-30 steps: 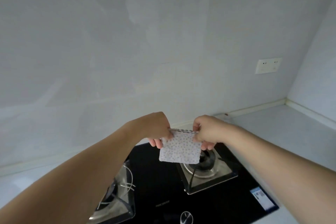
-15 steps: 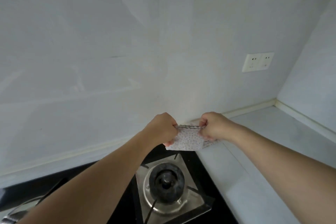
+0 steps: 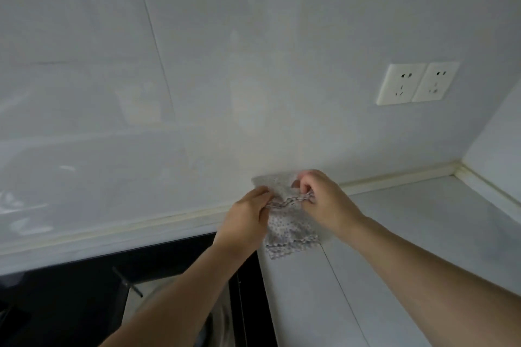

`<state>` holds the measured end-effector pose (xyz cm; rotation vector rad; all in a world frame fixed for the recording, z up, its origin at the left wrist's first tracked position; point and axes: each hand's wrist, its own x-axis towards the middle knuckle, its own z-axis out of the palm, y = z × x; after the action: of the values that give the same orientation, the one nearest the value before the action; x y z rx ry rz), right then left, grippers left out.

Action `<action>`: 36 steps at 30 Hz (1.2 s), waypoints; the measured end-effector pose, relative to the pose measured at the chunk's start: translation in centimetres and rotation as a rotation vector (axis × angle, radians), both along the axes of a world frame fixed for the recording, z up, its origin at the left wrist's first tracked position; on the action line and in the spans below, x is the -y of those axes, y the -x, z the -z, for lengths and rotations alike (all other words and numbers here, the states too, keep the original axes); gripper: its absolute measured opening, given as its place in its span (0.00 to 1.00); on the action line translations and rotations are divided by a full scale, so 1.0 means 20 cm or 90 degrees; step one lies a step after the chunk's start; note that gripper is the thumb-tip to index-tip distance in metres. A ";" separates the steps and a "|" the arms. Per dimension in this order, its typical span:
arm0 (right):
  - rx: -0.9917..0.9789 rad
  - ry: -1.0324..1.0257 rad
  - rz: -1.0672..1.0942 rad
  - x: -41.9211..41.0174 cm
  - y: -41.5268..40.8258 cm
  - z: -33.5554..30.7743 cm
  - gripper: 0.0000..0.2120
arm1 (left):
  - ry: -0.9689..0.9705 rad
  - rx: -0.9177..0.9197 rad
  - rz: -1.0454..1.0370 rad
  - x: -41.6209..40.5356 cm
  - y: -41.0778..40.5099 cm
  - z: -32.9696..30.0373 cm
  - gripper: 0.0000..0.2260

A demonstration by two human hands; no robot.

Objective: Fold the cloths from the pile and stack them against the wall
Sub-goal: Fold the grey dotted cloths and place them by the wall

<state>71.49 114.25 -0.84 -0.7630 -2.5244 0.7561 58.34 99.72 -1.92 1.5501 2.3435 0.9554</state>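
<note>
A small white cloth with fine dark dots [image 3: 287, 229] hangs folded from both hands just above the pale countertop [image 3: 394, 234], close to the back wall [image 3: 225, 79]. My left hand [image 3: 248, 211] pinches its top edge at the left. My right hand [image 3: 318, 197] pinches the same edge at the right. Another dotted cloth [image 3: 270, 181] leans against the wall right behind the hands, partly hidden by them. The pile of cloths is out of view.
A black glass gas hob [image 3: 84, 290] fills the lower left, its edge beside the held cloth. A double wall socket [image 3: 417, 83] sits on the wall at the right. The counter runs right into a corner [image 3: 459, 166].
Both hands have carried the folded cloth from above the hob burner rightward and toward the wall, over the counter. The view has shifted right, so the burners have slid out of frame.
</note>
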 end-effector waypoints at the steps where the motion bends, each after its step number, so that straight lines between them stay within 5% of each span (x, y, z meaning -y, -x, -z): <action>1: 0.034 -0.030 -0.022 -0.02 -0.02 0.06 0.14 | 0.032 -0.011 0.016 -0.02 -0.01 0.07 0.16; 5: 0.219 -0.073 -0.087 -0.08 -0.06 0.37 0.11 | 0.208 -0.029 0.023 -0.04 -0.09 0.37 0.19; 11: 0.234 -0.039 -0.102 -0.10 -0.06 0.48 0.11 | 0.223 -0.021 -0.025 -0.07 -0.12 0.44 0.21; 24: 0.161 -0.091 -0.119 0.18 0.07 0.00 0.21 | 0.219 -0.073 -0.103 0.18 0.06 0.02 0.22; 36: 0.145 -0.026 -0.128 1.13 0.50 -0.39 0.27 | 0.174 -0.161 -0.190 1.12 0.48 -0.36 0.22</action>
<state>61.52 91.73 6.95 -0.6191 -2.8458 0.7143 48.79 77.35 5.19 1.3054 2.7971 0.4763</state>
